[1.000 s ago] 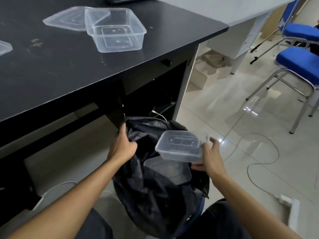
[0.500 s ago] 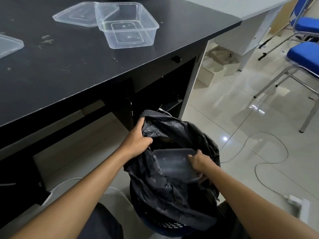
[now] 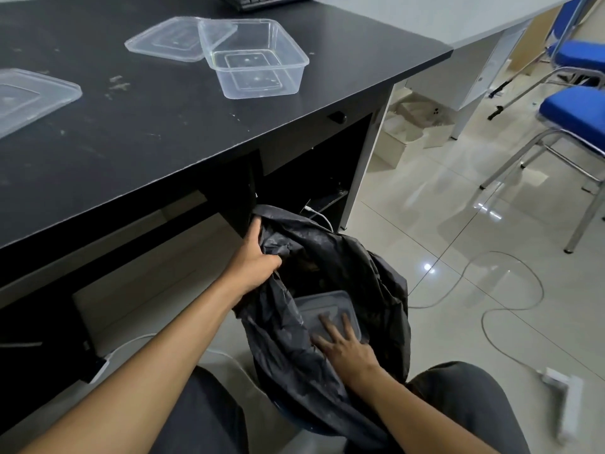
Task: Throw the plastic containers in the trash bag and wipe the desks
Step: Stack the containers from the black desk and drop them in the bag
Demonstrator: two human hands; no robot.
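A black trash bag (image 3: pixel 370 267) stands open on the floor in front of the black desk (image 3: pixel 137 132). My left hand (image 3: pixel 257 257) grips the bag's near-left rim and holds it open. Inside the bag lies a clear lidded plastic container (image 3: pixel 322 306); my right hand (image 3: pixel 343 347) presses on its lid with straight, spread fingers. On the desk an open clear container (image 3: pixel 255 60) sits with a loose lid (image 3: pixel 173 39) tucked behind it. Another clear lid (image 3: pixel 29 99) lies at the left edge. Pale smears and crumbs mark the desktop.
A keyboard (image 3: pixel 262 0) lies at the desk's far edge. A grey desk (image 3: pixel 458 18) adjoins on the right. Two blue chairs (image 3: pixel 576 116) stand at the right. A white cable (image 3: pixel 491 290) loops over the tiled floor to a power strip (image 3: pixel 566 401).
My right hand carried the lidded container from above the bag down into it, let go, and now presses flat on its lid. My left hand kept hold of the bag's rim.
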